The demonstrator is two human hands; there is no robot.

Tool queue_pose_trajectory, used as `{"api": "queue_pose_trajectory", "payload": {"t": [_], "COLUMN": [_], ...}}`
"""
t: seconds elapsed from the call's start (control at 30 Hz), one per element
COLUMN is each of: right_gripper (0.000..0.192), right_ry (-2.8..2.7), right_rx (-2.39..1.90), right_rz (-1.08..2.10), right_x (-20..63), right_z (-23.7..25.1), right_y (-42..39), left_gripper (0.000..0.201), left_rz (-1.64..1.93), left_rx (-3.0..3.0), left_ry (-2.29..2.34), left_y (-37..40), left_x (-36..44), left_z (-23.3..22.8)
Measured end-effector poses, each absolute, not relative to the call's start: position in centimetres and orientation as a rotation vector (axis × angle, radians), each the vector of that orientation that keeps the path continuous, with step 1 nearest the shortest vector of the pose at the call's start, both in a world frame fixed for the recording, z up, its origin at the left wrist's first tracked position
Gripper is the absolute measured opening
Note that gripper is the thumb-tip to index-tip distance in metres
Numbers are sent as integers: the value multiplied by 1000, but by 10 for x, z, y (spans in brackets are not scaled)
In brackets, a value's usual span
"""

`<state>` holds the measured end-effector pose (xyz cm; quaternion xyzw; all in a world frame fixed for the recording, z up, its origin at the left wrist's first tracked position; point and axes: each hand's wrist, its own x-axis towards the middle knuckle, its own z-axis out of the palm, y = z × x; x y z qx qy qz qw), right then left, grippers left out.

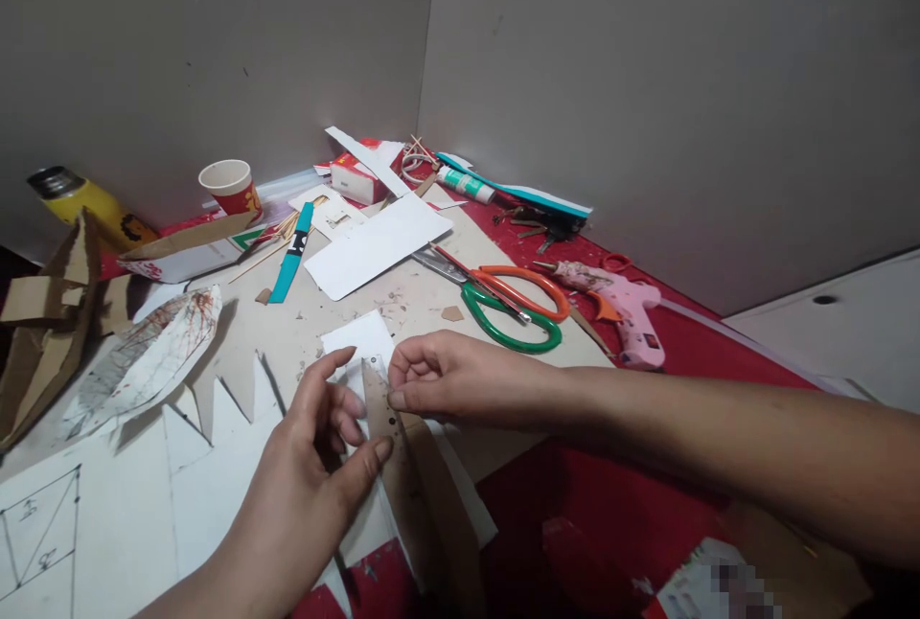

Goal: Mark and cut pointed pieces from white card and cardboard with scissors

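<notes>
A brown cardboard strip point(402, 475) with dark dots runs from the lower middle toward a white piece of card point(356, 332). My left hand point(309, 451) is at its left side, thumb pressed onto the strip and fingers curled beside it. From the right, my right hand point(431, 375) pinches the strip's edge near its far end, fingertips folded together. White card with cut pointed teeth point(222, 456) and drawn lines lies left of my left hand. Scissors point(514, 308) with one orange and one green handle rest beyond my right hand.
A pink glue gun point(610, 303) lies at the right. Behind are a white card point(380, 245), a blue cutter-like tool point(292, 253), a glue stick point(466, 184) and a paper cup point(230, 190). A yellow bottle point(93, 207) and cardboard pieces point(54, 312) stand left, before grey walls.
</notes>
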<state>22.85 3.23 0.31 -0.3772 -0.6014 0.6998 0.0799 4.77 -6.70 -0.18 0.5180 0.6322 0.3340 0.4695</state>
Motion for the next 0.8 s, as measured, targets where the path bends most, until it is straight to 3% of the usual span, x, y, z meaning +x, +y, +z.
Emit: {"api": "queue_pose_trajectory", "payload": {"t": [0.17,0.27,0.43,0.63,0.8], "right_gripper": [13,13,11,14,27], "right_ry": [-1716,-1706,-2014,-2176,-2364], "right_rx": [-1025,-1113,-1247,-1259,-1164], "right_rz": [2113,1960,1145,706,375], "right_x": [236,241,254,262,262], "right_z": [6,10,6,-3,11], "right_y": [33,41,80,111,86], "left_gripper": [48,38,41,50,51], "left_rz": [977,1017,1088,1067,790], "left_rx": [921,840,834,787,1034], "left_ry": [1349,1303,1411,1510,1609], "left_y": [-59,-53,-47,-43,-30], "left_x": [48,42,25,17,21], "left_z": [5,6,14,39,54]}}
